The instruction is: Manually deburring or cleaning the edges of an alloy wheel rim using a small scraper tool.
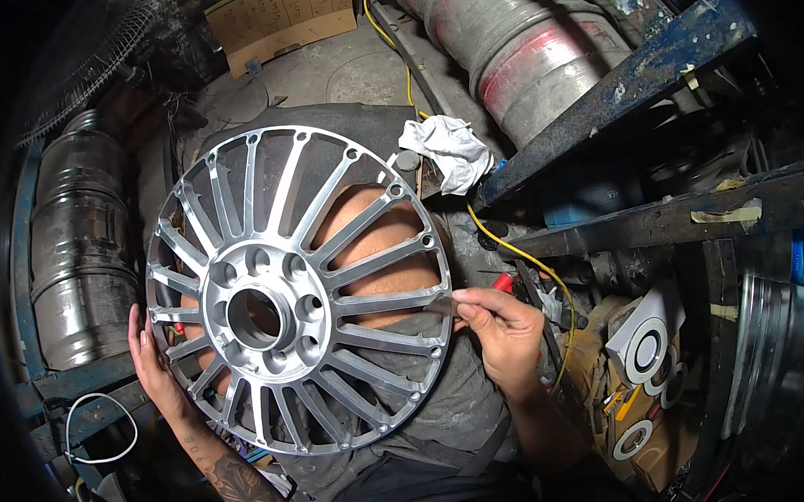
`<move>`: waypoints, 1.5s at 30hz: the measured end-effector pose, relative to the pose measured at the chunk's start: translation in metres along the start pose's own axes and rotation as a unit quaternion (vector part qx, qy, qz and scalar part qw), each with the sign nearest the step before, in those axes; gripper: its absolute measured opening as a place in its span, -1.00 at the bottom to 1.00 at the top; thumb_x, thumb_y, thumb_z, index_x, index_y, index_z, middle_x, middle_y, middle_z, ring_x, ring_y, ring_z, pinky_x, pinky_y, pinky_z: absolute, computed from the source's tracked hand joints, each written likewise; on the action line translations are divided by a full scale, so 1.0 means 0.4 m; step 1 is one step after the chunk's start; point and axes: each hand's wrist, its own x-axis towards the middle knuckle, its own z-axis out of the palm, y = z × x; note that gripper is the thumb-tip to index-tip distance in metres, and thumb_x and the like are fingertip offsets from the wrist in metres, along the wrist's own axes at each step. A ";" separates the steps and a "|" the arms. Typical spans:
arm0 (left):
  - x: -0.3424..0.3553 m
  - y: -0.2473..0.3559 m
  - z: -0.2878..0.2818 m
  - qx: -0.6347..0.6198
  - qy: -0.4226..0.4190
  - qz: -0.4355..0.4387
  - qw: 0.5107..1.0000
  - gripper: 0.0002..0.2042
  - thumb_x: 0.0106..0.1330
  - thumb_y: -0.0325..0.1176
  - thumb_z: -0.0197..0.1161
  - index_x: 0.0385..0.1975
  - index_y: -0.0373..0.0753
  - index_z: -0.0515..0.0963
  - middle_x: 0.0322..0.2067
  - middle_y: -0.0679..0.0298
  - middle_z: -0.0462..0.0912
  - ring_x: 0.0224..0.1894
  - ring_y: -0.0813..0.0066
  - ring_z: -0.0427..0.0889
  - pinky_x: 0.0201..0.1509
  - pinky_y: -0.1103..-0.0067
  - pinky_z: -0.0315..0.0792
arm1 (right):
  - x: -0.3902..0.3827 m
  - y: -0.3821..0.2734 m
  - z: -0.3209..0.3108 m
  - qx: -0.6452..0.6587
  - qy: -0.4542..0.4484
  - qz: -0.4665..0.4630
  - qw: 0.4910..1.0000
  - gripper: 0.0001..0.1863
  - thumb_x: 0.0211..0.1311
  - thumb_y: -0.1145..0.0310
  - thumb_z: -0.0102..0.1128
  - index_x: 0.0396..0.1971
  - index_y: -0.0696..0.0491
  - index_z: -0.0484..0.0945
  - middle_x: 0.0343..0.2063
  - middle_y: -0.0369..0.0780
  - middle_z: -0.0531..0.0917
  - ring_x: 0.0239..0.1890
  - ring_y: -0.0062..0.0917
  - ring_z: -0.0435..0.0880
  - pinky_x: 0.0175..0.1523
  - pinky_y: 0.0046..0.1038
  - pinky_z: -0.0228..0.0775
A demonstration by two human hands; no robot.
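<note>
A silver multi-spoke metal wheel face (276, 233), with a bored hub and bolt holes, rests over my legs (372, 215), which show through its spokes. My left hand (151, 361) is at the wheel's left edge, fingers stretched upward along the outside and touching it; its thumb is hidden. My right hand (507, 331) is closed at the right side of the wheel, thumb and fingers pinching a small, thin greyish piece (439, 304) against a spoke. What that piece is, I cannot make out clearly.
Stacked metal rims (79, 262) stand left, large scuffed cylinders (533, 65) upper right. Blue steel rails (626, 84), a crumpled white rag (443, 152), a yellow cable (526, 255), cardboard (279, 34), a red-handled tool (501, 282) and boxes with rings (645, 353) surround me.
</note>
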 end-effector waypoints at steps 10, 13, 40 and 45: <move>0.021 -0.050 -0.017 -0.116 -0.084 -0.092 0.985 -0.48 0.57 -0.17 -0.09 0.34 -0.46 0.23 0.27 -0.03 0.42 0.31 0.31 0.42 0.43 0.43 0.23 | -0.039 -0.029 0.039 0.224 0.082 0.122 0.963 -0.81 0.37 0.56 0.17 -0.08 0.27 0.60 -0.24 -0.11 0.72 -0.28 -0.50 0.73 -0.12 -0.49 0.66; -0.026 -0.047 -0.017 -0.127 -0.052 -0.093 0.986 -0.48 0.59 -0.15 -0.11 0.35 -0.44 0.22 0.29 0.01 0.40 0.34 0.30 0.39 0.42 0.39 0.28 | 0.010 -0.049 0.029 0.261 0.062 0.124 0.955 -0.80 0.40 0.51 0.14 -0.06 0.27 0.57 -0.24 -0.09 0.72 -0.26 -0.45 0.75 -0.10 -0.42 0.70; -0.208 -0.043 0.024 -0.147 0.071 -0.079 0.983 -0.45 0.57 -0.12 -0.30 0.36 -0.39 0.25 0.29 0.09 0.40 0.37 0.31 0.34 0.45 0.42 0.15 | 0.181 -0.050 0.003 0.044 -0.028 0.096 0.994 -0.82 0.32 0.49 0.27 -0.14 0.21 0.68 -0.27 -0.24 0.73 -0.31 -0.64 0.70 -0.25 -0.60 0.63; -0.126 -0.058 -0.005 -0.151 0.017 -0.006 0.988 -0.42 0.54 -0.11 -0.31 0.42 -0.38 0.13 0.36 -0.01 0.29 0.37 0.26 0.31 0.40 0.48 0.19 | 0.127 -0.042 0.005 0.038 -0.009 0.079 0.996 -0.81 0.32 0.49 0.27 -0.12 0.22 0.68 -0.26 -0.23 0.73 -0.30 -0.67 0.68 -0.23 -0.62 0.60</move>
